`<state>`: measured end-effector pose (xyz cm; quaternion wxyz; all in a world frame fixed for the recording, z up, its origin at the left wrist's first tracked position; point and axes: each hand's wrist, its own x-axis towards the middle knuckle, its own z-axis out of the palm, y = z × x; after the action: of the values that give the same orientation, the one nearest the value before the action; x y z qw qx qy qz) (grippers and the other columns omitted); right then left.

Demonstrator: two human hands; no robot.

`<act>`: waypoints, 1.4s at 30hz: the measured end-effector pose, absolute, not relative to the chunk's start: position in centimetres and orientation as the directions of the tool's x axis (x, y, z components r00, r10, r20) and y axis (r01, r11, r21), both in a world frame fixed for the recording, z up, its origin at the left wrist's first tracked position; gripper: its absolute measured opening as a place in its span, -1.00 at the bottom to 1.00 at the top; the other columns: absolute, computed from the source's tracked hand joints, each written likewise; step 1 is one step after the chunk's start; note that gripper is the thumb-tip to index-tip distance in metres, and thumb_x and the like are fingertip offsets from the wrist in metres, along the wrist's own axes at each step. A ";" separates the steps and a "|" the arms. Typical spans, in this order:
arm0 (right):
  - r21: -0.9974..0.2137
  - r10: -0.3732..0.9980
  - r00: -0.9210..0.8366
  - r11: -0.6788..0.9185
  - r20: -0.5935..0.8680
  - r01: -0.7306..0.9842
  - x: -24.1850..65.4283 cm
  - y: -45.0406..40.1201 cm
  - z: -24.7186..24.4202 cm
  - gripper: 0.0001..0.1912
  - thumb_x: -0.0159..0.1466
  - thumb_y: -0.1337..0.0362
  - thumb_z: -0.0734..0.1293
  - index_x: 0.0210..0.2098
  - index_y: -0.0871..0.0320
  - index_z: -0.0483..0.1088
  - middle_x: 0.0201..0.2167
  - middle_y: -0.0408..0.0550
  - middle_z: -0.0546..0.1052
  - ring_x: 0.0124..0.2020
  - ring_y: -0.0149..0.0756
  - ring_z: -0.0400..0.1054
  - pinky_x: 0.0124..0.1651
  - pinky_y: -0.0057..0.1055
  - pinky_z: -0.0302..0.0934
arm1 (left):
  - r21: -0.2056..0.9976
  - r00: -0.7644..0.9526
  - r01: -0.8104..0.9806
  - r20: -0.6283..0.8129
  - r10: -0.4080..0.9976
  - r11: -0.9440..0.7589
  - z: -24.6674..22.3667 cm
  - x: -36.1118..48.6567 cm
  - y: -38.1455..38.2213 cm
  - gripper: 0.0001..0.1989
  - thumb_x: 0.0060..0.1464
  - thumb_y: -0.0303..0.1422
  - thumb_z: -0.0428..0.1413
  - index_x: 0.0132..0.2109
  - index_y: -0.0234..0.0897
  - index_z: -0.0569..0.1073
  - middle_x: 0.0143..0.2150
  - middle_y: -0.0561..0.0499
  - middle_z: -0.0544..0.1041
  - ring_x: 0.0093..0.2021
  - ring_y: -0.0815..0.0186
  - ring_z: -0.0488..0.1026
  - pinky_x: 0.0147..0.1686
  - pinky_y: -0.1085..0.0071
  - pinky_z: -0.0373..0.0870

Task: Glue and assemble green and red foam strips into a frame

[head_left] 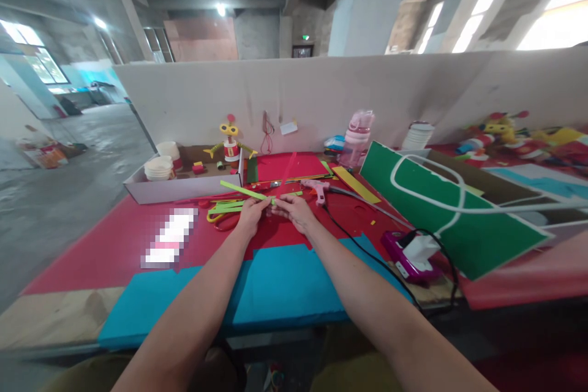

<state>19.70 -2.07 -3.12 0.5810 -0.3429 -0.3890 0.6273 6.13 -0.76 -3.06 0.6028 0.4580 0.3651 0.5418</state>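
Note:
My left hand (252,214) and my right hand (296,209) come together over the red table covering. Both are closed in a pinch on a light green paper strip (241,188), whose long end sticks out to the upper left. The fingers hide its middle part. More green strips (225,206) lie beside my left hand, on top of yellow-handled scissors (214,218). A pink glue gun (316,188) rests just beyond my right hand. Behind my fingers, a red strip (289,168) reaches towards red sheets (291,166).
A shallow white box (184,190) holds paper cups (159,168) and a yellow-and-red figure (230,144). To the right are a purple power strip (411,263) with cables, a leaning green board (441,214) and a pink bottle (358,135). Blue sheeting (289,285) covers the front edge.

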 end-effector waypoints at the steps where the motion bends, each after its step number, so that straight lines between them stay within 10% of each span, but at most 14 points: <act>1: -0.894 0.996 -0.086 -0.017 0.024 -0.448 19.7 -2.0 -3.2 -0.70 -0.14 0.26 0.57 -0.50 0.21 0.42 -0.57 -0.17 0.51 -0.49 -0.41 0.45 -0.30 -0.47 0.44 | 0.949 0.152 -0.315 0.056 0.987 -0.005 -3.1 6.1 -0.7 -0.67 -0.26 -0.21 0.33 -0.46 -0.39 0.45 -0.57 0.00 0.46 -0.59 0.39 0.36 -0.56 0.45 0.28; 42: -0.932 0.985 0.083 0.168 0.149 -0.321 19.4 -2.1 -3.2 -0.66 -0.13 0.10 0.51 -0.45 0.21 0.51 -0.59 -0.14 0.52 -0.54 -0.35 0.41 -0.31 -0.32 0.41 | 0.973 0.227 -0.186 0.178 0.958 -0.137 -3.9 5.7 -0.2 -0.73 -0.13 -0.21 0.27 -0.39 -0.36 0.49 -0.52 0.01 0.48 -0.54 0.43 0.35 -0.49 0.49 0.28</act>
<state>19.38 -2.13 -3.16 0.6289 -0.3822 -0.4342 0.5194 5.73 -0.25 -3.92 0.5561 0.5514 0.3499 0.5140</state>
